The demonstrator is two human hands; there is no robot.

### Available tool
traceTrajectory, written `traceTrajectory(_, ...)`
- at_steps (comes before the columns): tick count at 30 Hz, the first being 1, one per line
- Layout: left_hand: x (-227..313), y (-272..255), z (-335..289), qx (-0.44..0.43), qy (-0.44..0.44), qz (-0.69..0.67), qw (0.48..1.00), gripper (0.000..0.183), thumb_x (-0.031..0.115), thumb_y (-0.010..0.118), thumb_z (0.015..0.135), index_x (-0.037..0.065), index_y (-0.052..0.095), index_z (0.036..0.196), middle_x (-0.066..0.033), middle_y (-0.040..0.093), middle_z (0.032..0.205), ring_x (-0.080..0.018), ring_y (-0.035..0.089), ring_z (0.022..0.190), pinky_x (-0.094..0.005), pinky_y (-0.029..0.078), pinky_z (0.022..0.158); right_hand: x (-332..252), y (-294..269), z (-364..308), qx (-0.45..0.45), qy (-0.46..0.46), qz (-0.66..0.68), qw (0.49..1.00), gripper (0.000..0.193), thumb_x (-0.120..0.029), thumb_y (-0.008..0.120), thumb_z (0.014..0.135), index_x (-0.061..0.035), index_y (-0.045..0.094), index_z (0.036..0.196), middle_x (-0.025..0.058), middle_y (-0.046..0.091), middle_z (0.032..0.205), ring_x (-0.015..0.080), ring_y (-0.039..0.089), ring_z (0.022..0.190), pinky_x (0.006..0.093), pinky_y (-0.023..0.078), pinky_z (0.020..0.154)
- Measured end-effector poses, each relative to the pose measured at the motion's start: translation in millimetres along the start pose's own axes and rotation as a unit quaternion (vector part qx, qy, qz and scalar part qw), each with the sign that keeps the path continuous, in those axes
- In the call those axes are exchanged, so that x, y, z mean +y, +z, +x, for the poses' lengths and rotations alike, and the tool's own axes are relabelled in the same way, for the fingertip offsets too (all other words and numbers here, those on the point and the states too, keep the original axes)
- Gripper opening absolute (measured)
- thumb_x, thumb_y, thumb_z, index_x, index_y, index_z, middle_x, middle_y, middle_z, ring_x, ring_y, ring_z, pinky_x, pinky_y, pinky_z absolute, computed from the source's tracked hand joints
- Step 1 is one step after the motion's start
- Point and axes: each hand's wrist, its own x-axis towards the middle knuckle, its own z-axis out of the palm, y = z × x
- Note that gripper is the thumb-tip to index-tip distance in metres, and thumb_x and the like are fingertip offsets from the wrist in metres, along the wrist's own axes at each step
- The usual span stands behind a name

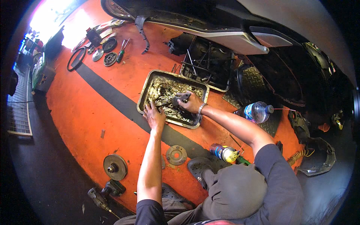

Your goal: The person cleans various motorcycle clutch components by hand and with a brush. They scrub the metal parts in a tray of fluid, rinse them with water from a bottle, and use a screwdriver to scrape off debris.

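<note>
While a dark grey metal part [180, 99] is gripped by the right hand [190, 103] over the oily metal tray [148, 92] on the orange floor [86, 112], the left hand [154, 115] is laid open on the tray's near edge. Cleaning seems under way; a firm, steady hold is called for next.

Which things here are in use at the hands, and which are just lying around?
In use:
left hand
right hand
dark metal part
greasy metal tray

Lying about:
water bottle
spray can
round metal disc
pulley wheel
rubber belt
screwdriver
</note>
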Motion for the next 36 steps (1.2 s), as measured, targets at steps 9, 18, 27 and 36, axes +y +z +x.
traceTrajectory(9,20,28,-17,-0.046,0.007,-0.004,0.999,0.039,0.039,0.072,0.083,0.015,0.068,0.113,-0.0035,0.068,0.107,-0.0315,0.057,0.107,-0.0587,0.032,0.101,-3,-2,15,0.004,0.022,-0.096,0.995,0.036,-0.038,0.064,0.082,-0.0161,0.072,0.11,0.0173,0.069,0.1,0.0349,0.062,0.099,0.0431,0.048,0.093)
traceTrajectory(18,22,33,-9,-0.049,0.011,-0.02,0.999,0.035,0.035,0.072,0.083,0.016,0.07,0.112,-0.0063,0.066,0.116,-0.0319,0.057,0.109,-0.053,0.035,0.098,7,-18,20,0.04,-0.018,-0.124,0.991,0.036,-0.032,0.065,0.085,-0.0167,0.069,0.117,0.0125,0.07,0.097,0.0313,0.06,0.099,0.0443,0.048,0.089)
traceTrajectory(27,17,32,-12,-0.04,0.035,-0.036,0.998,0.032,0.033,0.067,0.088,0.017,0.068,0.115,-0.0068,0.068,0.112,-0.0275,0.061,0.102,-0.0482,0.035,0.096,1,-18,14,-0.056,-0.005,-0.099,0.993,0.039,-0.038,0.064,0.084,-0.0195,0.069,0.118,0.0136,0.067,0.096,0.0299,0.059,0.101,0.0426,0.046,0.092)
traceTrajectory(36,22,19,-14,-0.023,0.09,-0.056,0.994,0.022,0.023,0.069,0.086,0.014,0.067,0.106,-0.0056,0.065,0.111,-0.0275,0.063,0.1,-0.0498,0.037,0.093,6,-20,27,0.012,-0.014,-0.17,0.985,0.039,-0.038,0.063,0.085,-0.0206,0.07,0.119,0.019,0.067,0.102,0.0321,0.06,0.099,0.0434,0.049,0.086)
